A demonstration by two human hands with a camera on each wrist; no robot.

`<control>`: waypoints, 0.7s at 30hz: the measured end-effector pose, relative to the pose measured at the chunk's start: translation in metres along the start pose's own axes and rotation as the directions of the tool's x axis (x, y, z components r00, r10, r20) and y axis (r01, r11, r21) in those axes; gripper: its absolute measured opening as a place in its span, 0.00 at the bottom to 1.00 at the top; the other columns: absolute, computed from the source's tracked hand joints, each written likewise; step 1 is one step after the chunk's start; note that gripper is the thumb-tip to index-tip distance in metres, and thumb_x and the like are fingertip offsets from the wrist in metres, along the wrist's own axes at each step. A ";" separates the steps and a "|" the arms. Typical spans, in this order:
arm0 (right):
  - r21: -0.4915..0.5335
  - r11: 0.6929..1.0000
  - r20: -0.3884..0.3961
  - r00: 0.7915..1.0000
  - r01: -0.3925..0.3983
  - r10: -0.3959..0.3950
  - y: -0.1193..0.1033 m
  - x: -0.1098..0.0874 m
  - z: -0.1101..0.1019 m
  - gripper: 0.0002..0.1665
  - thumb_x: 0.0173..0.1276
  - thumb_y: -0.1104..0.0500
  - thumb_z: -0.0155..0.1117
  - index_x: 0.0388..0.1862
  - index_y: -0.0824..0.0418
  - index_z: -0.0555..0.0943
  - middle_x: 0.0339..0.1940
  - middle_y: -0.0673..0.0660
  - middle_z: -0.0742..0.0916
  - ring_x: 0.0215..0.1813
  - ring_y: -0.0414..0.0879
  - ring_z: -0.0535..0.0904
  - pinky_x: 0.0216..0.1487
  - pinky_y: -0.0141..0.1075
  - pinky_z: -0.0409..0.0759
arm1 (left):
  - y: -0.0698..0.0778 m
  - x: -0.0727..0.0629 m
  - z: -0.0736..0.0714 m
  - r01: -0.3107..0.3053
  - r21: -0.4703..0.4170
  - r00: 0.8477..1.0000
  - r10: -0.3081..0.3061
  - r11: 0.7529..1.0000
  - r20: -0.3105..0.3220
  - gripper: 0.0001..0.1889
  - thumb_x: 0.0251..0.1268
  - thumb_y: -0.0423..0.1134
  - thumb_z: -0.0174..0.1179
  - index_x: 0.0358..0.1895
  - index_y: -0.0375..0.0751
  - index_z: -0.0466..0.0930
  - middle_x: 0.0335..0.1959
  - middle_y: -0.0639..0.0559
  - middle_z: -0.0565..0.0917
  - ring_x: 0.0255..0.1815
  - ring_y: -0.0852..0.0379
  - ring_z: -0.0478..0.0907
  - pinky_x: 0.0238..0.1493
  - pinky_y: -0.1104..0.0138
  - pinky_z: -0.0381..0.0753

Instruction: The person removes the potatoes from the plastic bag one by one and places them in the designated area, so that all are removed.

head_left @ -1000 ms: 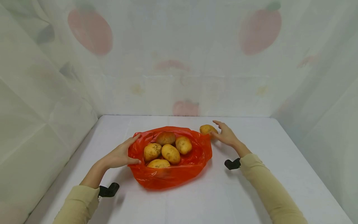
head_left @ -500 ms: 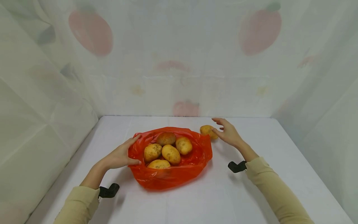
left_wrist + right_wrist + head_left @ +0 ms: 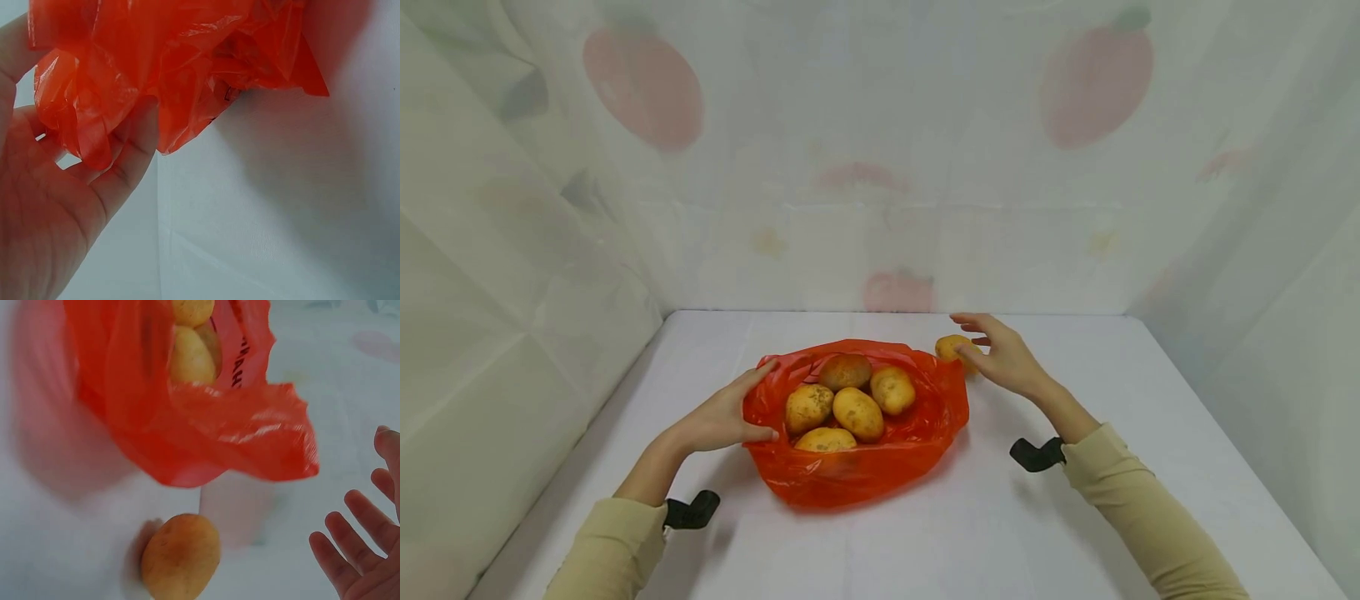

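Observation:
A red plastic bag (image 3: 865,475) sits with its mouth spread wide, several potatoes (image 3: 858,413) inside. My left hand (image 3: 718,415) holds the bag's left side, thumb and fingers around the plastic; in the left wrist view its fingers (image 3: 128,162) reach behind the film. Just beyond the bag's right corner, a lone potato (image 3: 950,346) lies on the table. My right hand (image 3: 1006,360) hovers close beside this potato with spread fingers, partly covering it in the head view. From the right wrist, the loose potato (image 3: 181,556) and the hand (image 3: 369,550) appear apart.
The table (image 3: 940,542) has a white cover. White curtains (image 3: 1000,250) with faded fruit prints stand at the back and both sides. A black wrist mount (image 3: 692,510) sticks out from the left cuff, another mount (image 3: 1036,455) from the right.
My right hand first drew a little back from the loose potato, then shifted left over it, its fingers still spread. The left hand, the bag and the potatoes stay put.

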State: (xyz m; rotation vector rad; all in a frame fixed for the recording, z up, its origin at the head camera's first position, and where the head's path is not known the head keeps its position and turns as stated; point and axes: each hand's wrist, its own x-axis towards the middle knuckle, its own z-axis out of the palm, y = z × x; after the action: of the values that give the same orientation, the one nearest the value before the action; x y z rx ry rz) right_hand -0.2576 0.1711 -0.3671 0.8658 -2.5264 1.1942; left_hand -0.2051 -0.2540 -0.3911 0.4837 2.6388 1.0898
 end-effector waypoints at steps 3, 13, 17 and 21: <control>0.017 1.000 0.009 1.000 0.023 -0.023 -0.010 0.001 0.000 0.27 0.63 0.62 0.62 0.62 0.62 0.69 0.59 0.60 0.77 0.58 0.55 0.74 0.53 0.51 0.76 | 0.000 0.000 0.000 0.003 -0.006 1.000 -0.003 1.000 0.002 0.54 0.44 0.47 0.72 0.73 0.53 0.44 0.72 0.42 0.50 0.67 0.38 0.56 0.51 0.51 0.77; 0.045 0.994 0.050 0.993 0.104 -0.106 -0.035 0.007 0.010 0.28 0.61 0.64 0.63 0.61 0.58 0.70 0.58 0.55 0.77 0.56 0.49 0.75 0.53 0.47 0.77 | 0.000 0.001 -0.002 0.007 -0.027 1.000 -0.006 1.000 0.017 0.54 0.44 0.47 0.72 0.73 0.53 0.44 0.72 0.42 0.48 0.68 0.37 0.55 0.51 0.51 0.77; 0.040 0.989 0.074 0.987 0.141 -0.143 -0.042 0.008 0.016 0.29 0.60 0.63 0.64 0.61 0.59 0.70 0.57 0.55 0.78 0.54 0.48 0.77 0.51 0.45 0.79 | 0.000 0.000 -0.003 0.009 -0.033 1.000 -0.008 0.999 0.025 0.55 0.44 0.48 0.72 0.73 0.54 0.43 0.73 0.42 0.48 0.68 0.37 0.55 0.51 0.52 0.77; 0.035 0.983 0.098 0.979 0.178 -0.181 -0.047 0.009 0.022 0.29 0.60 0.62 0.65 0.61 0.60 0.70 0.57 0.55 0.78 0.54 0.48 0.77 0.49 0.43 0.80 | 0.000 0.000 -0.004 0.007 -0.039 1.000 -0.006 0.999 0.027 0.55 0.44 0.48 0.72 0.74 0.54 0.43 0.73 0.43 0.47 0.68 0.37 0.55 0.51 0.51 0.77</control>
State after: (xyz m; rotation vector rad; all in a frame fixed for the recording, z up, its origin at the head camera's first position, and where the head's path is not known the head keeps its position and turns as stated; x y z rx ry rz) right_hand -0.2362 0.1272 -0.3474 1.1613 -2.4506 1.1561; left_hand -0.2061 -0.2565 -0.3886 0.4789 2.5890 1.1221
